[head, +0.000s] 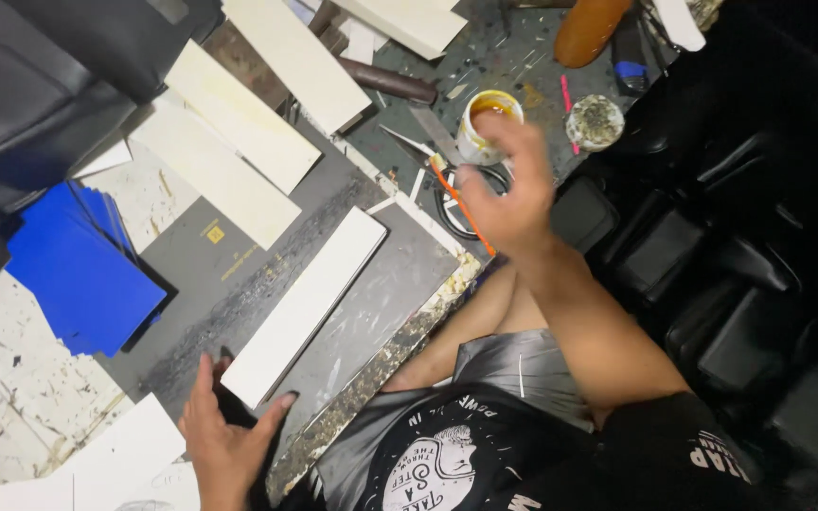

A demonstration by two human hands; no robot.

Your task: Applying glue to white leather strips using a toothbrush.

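Your right hand (508,194) is reaching out over the far side of the work surface, pinching a thin orange stick (461,206) between thumb and fingers, the stick slanting down toward your lap. The fingertips are hovering just beside a small white cup (481,128) of amber liquid, which is standing near the far right edge of the cluttered surface; whether they are touching the cup, you cannot tell from here. Scissors (447,175) are lying just under that hand (only the blades and part of a dark handle loop are showing).

Your left hand (224,435) is spreading wide and holding nothing, fingers fanned at the near end of a long white strip (305,303), with one fingertip resting by the strip's near corner. That strip is lying diagonally across the middle of a dark grey board (385,284), which is sitting tilted with its worn, crusted near-right edge toward your knees.

More cream strips (239,142) are lying side by side past the board's far left edge. A fanned stack of blue sheets (78,265) is sitting off the board's left corner. A round lidded tin (595,121) is resting just right of the cup.
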